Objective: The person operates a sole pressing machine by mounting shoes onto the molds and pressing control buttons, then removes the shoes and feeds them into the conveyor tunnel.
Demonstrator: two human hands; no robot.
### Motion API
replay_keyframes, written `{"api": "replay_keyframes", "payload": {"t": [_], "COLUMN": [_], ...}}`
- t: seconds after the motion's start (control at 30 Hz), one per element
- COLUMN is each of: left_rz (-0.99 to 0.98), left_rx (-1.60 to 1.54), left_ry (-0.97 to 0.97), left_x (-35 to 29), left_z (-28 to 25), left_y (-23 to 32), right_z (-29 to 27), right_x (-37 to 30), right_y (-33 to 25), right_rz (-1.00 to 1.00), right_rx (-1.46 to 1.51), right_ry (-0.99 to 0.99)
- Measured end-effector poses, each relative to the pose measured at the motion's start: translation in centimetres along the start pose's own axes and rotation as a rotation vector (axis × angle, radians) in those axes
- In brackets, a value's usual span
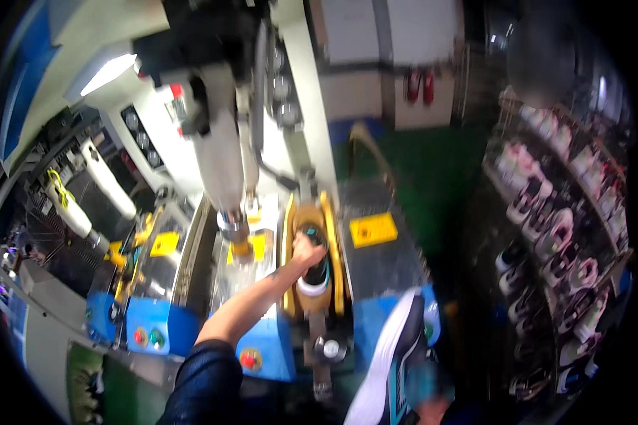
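Note:
My left hand [307, 253] reaches forward and is closed on the upper part of a dark shoe [313, 283] with a white sole edge and teal trim. That shoe lies lengthwise between the yellow side pads [288, 248] of a machine. Low on the right, my right hand [432, 411] holds a second shoe [404, 354], dark with teal trim and a thick white sole. This one is tilted, with its toe pointing up and away. Blur and the picture's edge hide most of the right fingers.
A press head with a metal tip [232, 227] hangs left of the pads. Blue control housings [262, 347] with a red button [249, 358] line the machine's front. A yellow label [373, 230] marks the metal plate at right. Shoe racks [546, 234] stand far right on green floor.

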State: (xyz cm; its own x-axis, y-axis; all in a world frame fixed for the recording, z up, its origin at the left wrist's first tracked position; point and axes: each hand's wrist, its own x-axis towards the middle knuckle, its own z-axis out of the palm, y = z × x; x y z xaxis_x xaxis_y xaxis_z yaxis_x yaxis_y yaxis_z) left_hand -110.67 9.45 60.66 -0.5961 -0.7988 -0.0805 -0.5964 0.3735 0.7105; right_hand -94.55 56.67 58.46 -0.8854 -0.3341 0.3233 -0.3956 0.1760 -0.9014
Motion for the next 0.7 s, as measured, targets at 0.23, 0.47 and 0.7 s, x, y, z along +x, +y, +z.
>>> {"api": "replay_keyframes", "payload": {"t": [0.23,0.47,0.7], "left_rz": [0.011,-0.148,-0.805], "left_rx": [-0.739,-1.263,-1.274], "left_ry": [-0.415,0.155,0.564], "left_x": [-18.1,-39.5,-51.0], "left_z": [-15.0,-22.8,-19.2], "left_y": [1.4,-9.4,-19.0], "right_z": [0.2,19.5,33.0], "right_x": [6.9,31.2,32.0], "right_y": [-4.2,-10.7,-1.9], "right_rz": [0.741,1.084,-0.012], "right_rx": [0.312,0.383,-0.547], "right_ry": [-0.026,-0.749,-0.360]}}
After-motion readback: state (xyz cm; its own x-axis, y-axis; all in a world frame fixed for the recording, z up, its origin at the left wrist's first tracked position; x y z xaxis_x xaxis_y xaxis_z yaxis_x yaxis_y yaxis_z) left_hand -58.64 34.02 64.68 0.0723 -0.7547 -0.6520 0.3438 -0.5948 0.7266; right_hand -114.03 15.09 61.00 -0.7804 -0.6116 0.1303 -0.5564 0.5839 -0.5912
